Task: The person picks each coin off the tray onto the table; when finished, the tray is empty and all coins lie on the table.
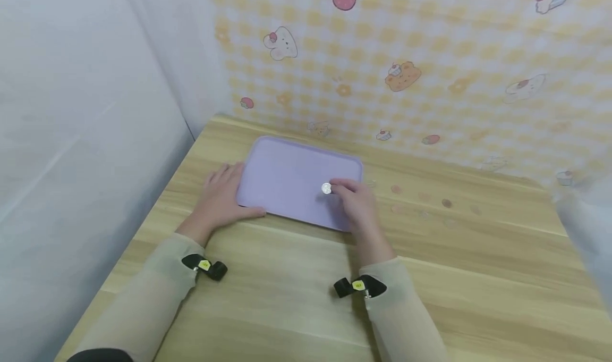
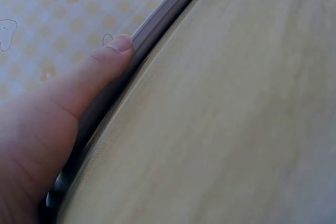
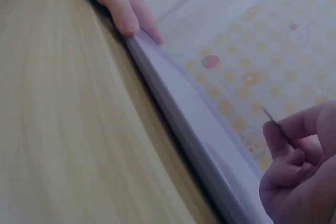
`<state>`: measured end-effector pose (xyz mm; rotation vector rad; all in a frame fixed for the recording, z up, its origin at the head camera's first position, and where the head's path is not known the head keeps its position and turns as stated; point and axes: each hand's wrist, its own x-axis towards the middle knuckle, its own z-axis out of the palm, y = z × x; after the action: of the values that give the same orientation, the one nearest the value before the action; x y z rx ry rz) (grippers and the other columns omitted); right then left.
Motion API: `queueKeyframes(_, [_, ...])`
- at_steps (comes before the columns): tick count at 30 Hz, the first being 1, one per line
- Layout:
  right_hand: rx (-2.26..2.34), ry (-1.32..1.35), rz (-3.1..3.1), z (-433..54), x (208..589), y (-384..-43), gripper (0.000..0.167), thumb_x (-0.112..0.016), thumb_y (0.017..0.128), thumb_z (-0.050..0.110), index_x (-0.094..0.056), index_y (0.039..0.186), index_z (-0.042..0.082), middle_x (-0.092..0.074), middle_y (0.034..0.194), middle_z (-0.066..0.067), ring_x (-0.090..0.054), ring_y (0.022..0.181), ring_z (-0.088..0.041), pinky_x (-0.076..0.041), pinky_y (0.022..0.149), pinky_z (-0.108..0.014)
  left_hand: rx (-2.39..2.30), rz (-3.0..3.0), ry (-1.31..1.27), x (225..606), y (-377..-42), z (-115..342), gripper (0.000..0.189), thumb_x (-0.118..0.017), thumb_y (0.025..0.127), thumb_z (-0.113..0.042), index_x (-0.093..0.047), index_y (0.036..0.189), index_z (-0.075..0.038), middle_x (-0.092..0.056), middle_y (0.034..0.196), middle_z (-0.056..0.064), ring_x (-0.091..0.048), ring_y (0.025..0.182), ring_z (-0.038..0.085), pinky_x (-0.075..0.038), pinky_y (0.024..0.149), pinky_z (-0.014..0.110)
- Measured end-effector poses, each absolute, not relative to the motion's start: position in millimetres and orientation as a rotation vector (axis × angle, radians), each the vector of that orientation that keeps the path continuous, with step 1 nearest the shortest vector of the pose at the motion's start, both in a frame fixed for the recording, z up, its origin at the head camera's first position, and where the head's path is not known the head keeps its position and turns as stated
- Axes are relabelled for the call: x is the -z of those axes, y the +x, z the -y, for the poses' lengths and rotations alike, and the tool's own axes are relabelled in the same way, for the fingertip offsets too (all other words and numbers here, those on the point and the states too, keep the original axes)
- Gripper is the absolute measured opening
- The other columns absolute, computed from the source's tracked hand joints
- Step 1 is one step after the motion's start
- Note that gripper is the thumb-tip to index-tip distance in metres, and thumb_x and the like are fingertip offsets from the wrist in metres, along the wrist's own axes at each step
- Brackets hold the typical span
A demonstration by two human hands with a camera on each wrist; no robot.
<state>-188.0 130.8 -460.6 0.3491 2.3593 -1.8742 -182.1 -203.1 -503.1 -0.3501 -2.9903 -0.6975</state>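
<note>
A silver coin (image 1: 326, 188) is pinched between the thumb and fingertips of my right hand (image 1: 356, 202), above the right part of a light purple tray (image 1: 287, 173). In the right wrist view the coin (image 3: 270, 115) shows edge-on, raised over the tray (image 3: 181, 98). My left hand (image 1: 222, 194) rests at the tray's near left corner, its thumb along the front edge and its straight fingers by the left side. The left wrist view shows that thumb (image 2: 105, 61) against the tray's rim (image 2: 163, 19).
Several coins lie scattered on the wooden table (image 1: 268, 287) right of the tray, among them a dark brown one (image 1: 447, 203) and a copper-coloured one (image 1: 396, 189). A yellow checked cloth (image 1: 354, 43) hangs behind the table, and a white sheet (image 1: 86, 112) hangs on the left.
</note>
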Motion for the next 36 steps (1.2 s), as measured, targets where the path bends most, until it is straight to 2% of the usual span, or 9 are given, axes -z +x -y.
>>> queueKeyframes(4, [2.033,0.374,-2.216,-164,467,-182,0.027,-0.072,0.099,0.013,-0.078,0.123,0.002,-0.059,0.082,0.003,-0.044,0.060,-0.008,-0.037,0.052,-0.020,0.702,2.995,-0.341,502,-181,202,0.142,-0.080,0.070,-0.084,-0.021,0.170,-0.003,-0.030,0.172,0.020,-0.018,0.159,0.046,-0.011,0.126,0.066])
queueKeyframes(7, [2.116,0.377,-2.180,-188,474,-180,0.029,-0.070,0.101,0.011,-0.075,0.127,-0.002,-0.055,0.076,0.004,-0.042,0.058,-0.006,-0.036,0.049,-0.017,0.698,2.998,-0.340,501,-181,202,0.141,-0.081,0.070,-0.083,-0.021,0.169,-0.002,-0.030,0.171,0.021,-0.018,0.158,0.047,-0.012,0.126,0.067])
queueKeyframes(11, [2.067,0.411,-2.250,-212,480,-176,0.031,-0.069,0.103,0.014,-0.074,0.131,0.001,-0.062,0.095,0.002,-0.045,0.064,-0.005,-0.042,0.056,-0.016,0.688,3.008,-0.335,501,-179,210,0.141,-0.081,0.071,-0.082,-0.020,0.169,-0.002,-0.030,0.171,0.021,-0.018,0.158,0.048,-0.012,0.126,0.067])
queueKeyframes(14, [2.039,0.431,-2.277,-226,482,-173,0.033,-0.069,0.104,0.016,-0.072,0.133,0.002,-0.065,0.117,0.003,-0.044,0.065,-0.004,-0.044,0.058,-0.016,0.688,3.011,-0.331,500,-178,215,0.141,-0.080,0.072,-0.082,-0.019,0.170,-0.001,-0.029,0.171,0.023,-0.017,0.158,0.049,-0.011,0.126,0.068])
queueKeyframes(17, [2.021,0.433,-2.279,-238,482,-170,0.033,-0.068,0.105,0.017,-0.071,0.135,0.002,-0.064,0.121,0.001,-0.043,0.067,-0.003,-0.044,0.060,-0.015,0.685,3.011,-0.326,501,-176,218,0.142,-0.080,0.072,-0.082,-0.018,0.170,-0.001,-0.029,0.171,0.023,-0.017,0.158,0.050,-0.011,0.125,0.068])
queueKeyframes(18, [2.020,0.436,-2.273,-241,482,-168,0.033,-0.068,0.105,0.017,-0.071,0.135,0.002,-0.065,0.121,0.002,-0.043,0.067,-0.003,-0.044,0.060,-0.015,0.683,3.013,-0.326,501,-175,219,0.142,-0.080,0.072,-0.083,-0.018,0.170,-0.001,-0.029,0.171,0.024,-0.017,0.157,0.050,-0.010,0.125,0.068])
queueKeyframes(22, [1.994,0.480,-2.264,-251,481,-164,0.032,-0.068,0.106,0.017,-0.071,0.133,0.002,-0.063,0.103,0.004,-0.045,0.072,-0.005,-0.046,0.062,-0.016,0.674,3.022,-0.323,504,-173,221,0.142,-0.079,0.072,-0.084,-0.018,0.170,-0.001,-0.029,0.171,0.024,-0.018,0.157,0.050,-0.010,0.125,0.069])
queueKeyframes(28, [1.974,0.575,-2.309,-261,484,-163,0.031,-0.072,0.103,0.020,-0.075,0.130,0.005,-0.063,0.108,0.006,-0.047,0.072,-0.005,-0.049,0.062,-0.018,0.686,3.025,-0.319,504,-172,221,0.142,-0.079,0.072,-0.083,-0.017,0.169,0.000,-0.029,0.170,0.025,-0.017,0.158,0.050,-0.009,0.125,0.070])
queueKeyframes(36, [2.059,0.527,-2.256,-288,487,-161,0.027,-0.071,0.104,0.018,-0.074,0.129,0.007,-0.058,0.096,0.008,-0.046,0.068,-0.004,-0.048,0.060,-0.016,0.691,3.019,-0.328,503,-173,220,0.142,-0.080,0.073,-0.082,-0.016,0.169,0.001,-0.029,0.170,0.027,-0.016,0.157,0.051,-0.008,0.125,0.070])
